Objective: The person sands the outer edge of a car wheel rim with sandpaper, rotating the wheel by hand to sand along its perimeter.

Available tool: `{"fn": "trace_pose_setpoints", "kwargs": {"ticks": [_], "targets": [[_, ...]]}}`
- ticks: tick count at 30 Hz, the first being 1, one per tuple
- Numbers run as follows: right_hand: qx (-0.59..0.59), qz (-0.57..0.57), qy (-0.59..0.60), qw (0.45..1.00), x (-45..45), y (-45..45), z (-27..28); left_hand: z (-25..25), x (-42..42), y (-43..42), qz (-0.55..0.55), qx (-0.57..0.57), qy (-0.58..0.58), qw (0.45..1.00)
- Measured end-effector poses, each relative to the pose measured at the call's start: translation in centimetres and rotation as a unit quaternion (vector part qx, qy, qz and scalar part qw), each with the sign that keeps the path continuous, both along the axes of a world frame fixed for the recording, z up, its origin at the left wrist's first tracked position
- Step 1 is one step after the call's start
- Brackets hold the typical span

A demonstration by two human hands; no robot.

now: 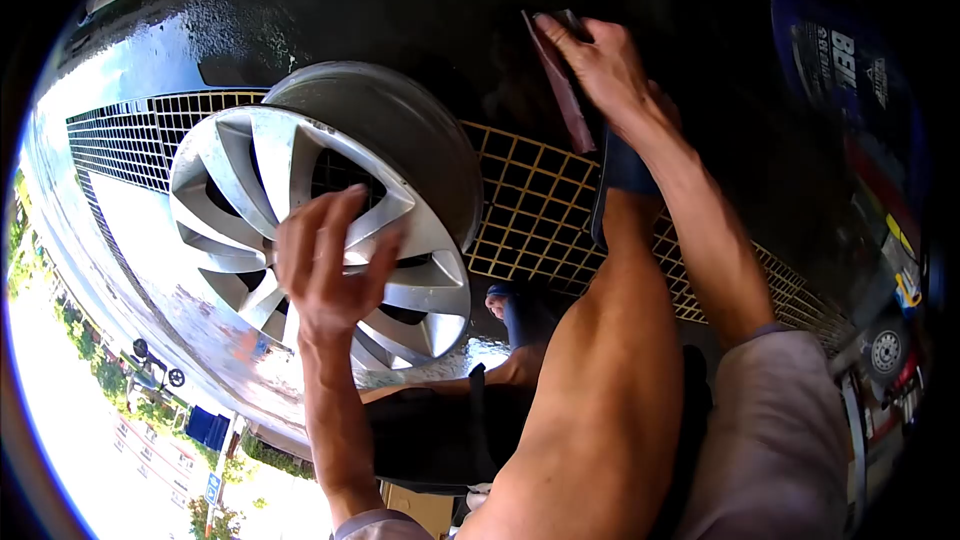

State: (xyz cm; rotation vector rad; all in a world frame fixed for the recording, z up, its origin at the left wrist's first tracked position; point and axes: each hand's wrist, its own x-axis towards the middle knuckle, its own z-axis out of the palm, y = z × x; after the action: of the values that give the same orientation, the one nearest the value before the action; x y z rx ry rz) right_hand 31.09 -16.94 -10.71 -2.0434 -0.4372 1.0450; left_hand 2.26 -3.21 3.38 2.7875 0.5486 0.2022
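Note:
A silver alloy wheel rim [425, 295] stands tilted on the wet ground, its spoked face turned toward the left. In front of its spokes is my left hand [330, 260], fingers bent and apart, slightly blurred, with nothing visible in it. I cannot tell whether it touches the rim. Away to the right of the wheel, my right hand [605, 65] pinches a reddish-brown sheet that looks like sandpaper [560, 90]. Thumb and fingers close on its upper end while the rest hangs down. Part of the sheet is hidden behind the fingers.
A yellowish floor grate [530, 195] runs beneath the wheel and past my bare leg [590, 390]. Dark wet floor surrounds it. On the far right are a blue lettered container [840, 50] and a small wheel [887, 350] among other items. A bright street lies at the left.

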Motion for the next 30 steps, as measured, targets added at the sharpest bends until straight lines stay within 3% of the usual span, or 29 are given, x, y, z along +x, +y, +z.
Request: {"fn": "trace_pose_setpoints", "kwargs": {"ticks": [1,3,5,6,9,10,11,13,23,30], "targets": [[-0.011,-0.016,0.007,1.0,-0.1,-0.6,0.4,0.0,1.2,-1.2,0.004,-0.001,0.051,0.999],[0.013,-0.042,0.037,0.998,-0.7,-0.4,0.8,-0.2,1.1,-1.8,0.146,-0.207,0.113,0.961],[0.026,-0.018,-0.003,0.999,-1.3,0.3,1.0,0.1,1.1,-0.4,0.117,-0.25,0.158,0.948],[0.067,-0.031,0.031,0.997,-1.9,0.9,0.9,0.1,1.1,0.1,0.09,-0.294,0.201,0.93],[0.081,0.014,0.004,0.997,-3.2,2.5,0.8,-1.2,1.1,0.5,0.093,-0.261,0.157,0.948],[0.133,0.006,-0.006,0.991,-3.7,2.9,0.8,-1.5,1.3,0.6,0.091,-0.261,0.154,0.949],[0.069,0.043,-0.021,0.996,-3.4,2.3,1.2,-1.5,1.5,0.5,0.11,-0.272,0.147,0.945],[0.125,0.019,-0.013,0.992,-3.7,2.0,2.5,-0.8,1.1,0.1,0.137,-0.278,0.145,0.94],[0.033,0.048,-0.045,0.997,-1.8,-1.1,2.6,-1.0,3.6,5.2,0.306,-0.28,0.108,0.904],[-0.02,0.068,0.005,0.997,-1.8,3.0,1.6,-2.1,5.8,7.7,0.336,-0.27,0.055,0.9]]}}
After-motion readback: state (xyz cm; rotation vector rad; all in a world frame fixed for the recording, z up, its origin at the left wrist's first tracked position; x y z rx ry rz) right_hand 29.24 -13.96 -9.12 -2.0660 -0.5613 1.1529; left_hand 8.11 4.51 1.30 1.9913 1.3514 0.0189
